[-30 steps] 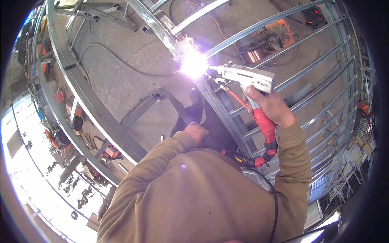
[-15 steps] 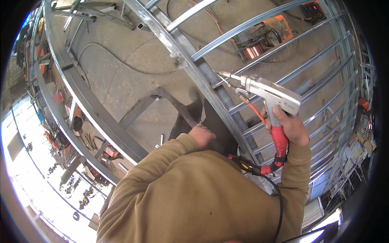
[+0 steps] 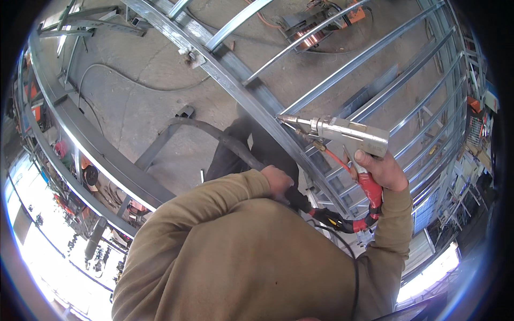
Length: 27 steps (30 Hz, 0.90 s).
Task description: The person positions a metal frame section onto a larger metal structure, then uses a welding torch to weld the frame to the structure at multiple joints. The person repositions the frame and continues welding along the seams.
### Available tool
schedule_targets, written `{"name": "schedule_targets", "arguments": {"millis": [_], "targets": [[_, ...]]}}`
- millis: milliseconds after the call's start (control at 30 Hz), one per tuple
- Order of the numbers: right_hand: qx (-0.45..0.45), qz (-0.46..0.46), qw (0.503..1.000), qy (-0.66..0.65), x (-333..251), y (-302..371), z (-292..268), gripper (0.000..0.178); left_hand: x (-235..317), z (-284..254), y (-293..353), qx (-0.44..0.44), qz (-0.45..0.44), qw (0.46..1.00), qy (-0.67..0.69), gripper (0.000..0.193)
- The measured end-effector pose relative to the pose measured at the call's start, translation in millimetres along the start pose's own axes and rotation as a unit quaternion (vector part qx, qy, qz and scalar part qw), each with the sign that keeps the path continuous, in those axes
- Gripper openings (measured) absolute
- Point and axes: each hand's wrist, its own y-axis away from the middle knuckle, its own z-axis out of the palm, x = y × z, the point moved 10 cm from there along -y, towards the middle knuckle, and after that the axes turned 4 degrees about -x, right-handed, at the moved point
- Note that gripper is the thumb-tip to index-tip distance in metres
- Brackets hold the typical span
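Observation:
My right hand [image 3: 384, 170] is wrapped round the grip of a silver pistol-shaped welding gun [image 3: 350, 134]. Its narrow nozzle points left, and the tip lies at or just over the long rail of a galvanized steel frame [image 3: 235, 92]; I cannot tell whether they touch. A thin red-orange tube [image 3: 337, 159] runs beside the gun, and red wrapping [image 3: 370, 190] covers the line below the grip. Down at my waist my left hand [image 3: 277, 181] is closed round a thick dark hose [image 3: 235, 145], which continues toward the red-wrapped part.
Parallel crossbars [image 3: 342, 80] of the frame stretch away to the right. On the floor beyond stands an orange machine [image 3: 348, 16] near a copper-coloured wire spool [image 3: 309, 38]. A grey steel beam [image 3: 101, 142] curves along the left, and a loose cable [image 3: 128, 83] crosses the concrete.
The gun has swung more level, its nozzle tip now lower and at the frame's long rail. My left hand, still on the hose, has shifted slightly right. The view has moved too.

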Motion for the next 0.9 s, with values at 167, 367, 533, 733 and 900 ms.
{"name": "schedule_targets", "arguments": {"millis": [167, 367, 533, 733, 900], "targets": [[0.001, 0.002, 1.0, 0.005, 11, -1, -1, 0.056, 0, 10, -2, -0.013, -0.019, 1.0, -0.01, 0.061], [0.001, 0.005, 1.0, 0.011, 7, 3, 0, 0.051, 3, 12, -7, 0.007, -0.052, 0.999, -0.014, 0.063], [-0.037, -0.005, 0.999, 0.036, 4, -4, 0, 0.05, 2, 7, -10, 0.051, -0.085, 0.995, -0.024, 0.056], [-0.063, -0.054, 0.995, 0.049, -1, -7, 0, 0.051, 0, 11, -17, 0.069, -0.108, 0.991, -0.032, 0.041], [-0.071, -0.045, 0.995, 0.06, 1, -6, 0, 0.057, -4, 20, -20, 0.038, -0.137, 0.989, -0.039, 0.038]]}}
